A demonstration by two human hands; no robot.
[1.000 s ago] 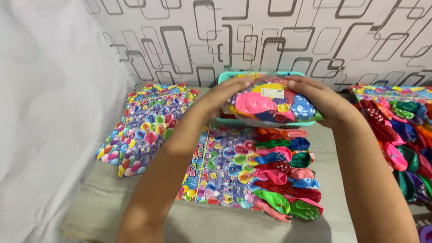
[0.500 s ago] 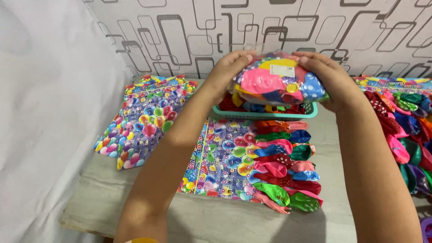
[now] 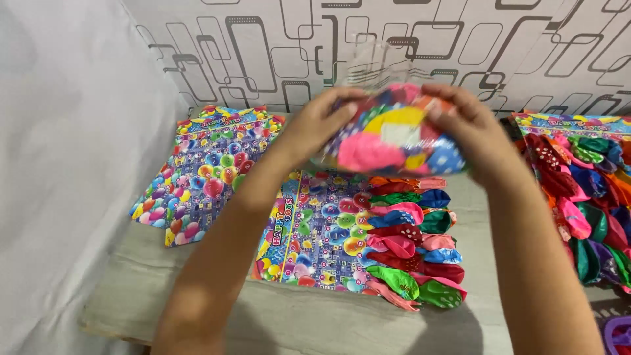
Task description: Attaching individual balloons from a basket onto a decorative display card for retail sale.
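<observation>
Both my hands hold a clear plastic bag of loose coloured balloons (image 3: 394,135) up above the table. My left hand (image 3: 319,125) grips its left end and my right hand (image 3: 470,131) grips its right end; the bag's open top sticks up between them. Below the bag lies a colourful printed card (image 3: 315,230) with a row of flat balloons (image 3: 411,246) laid along its right side.
A stack of printed balloon cards (image 3: 204,174) lies at the left on the grey table (image 3: 315,322). Another card covered with balloons (image 3: 585,197) sits at the right edge. A patterned wall (image 3: 263,46) stands behind, a white cloth (image 3: 66,164) at left, a purple object (image 3: 618,335) bottom right.
My hands have lifted the balloon bag out of the teal basket and toward me; the basket is now out of sight behind the bag and hands.
</observation>
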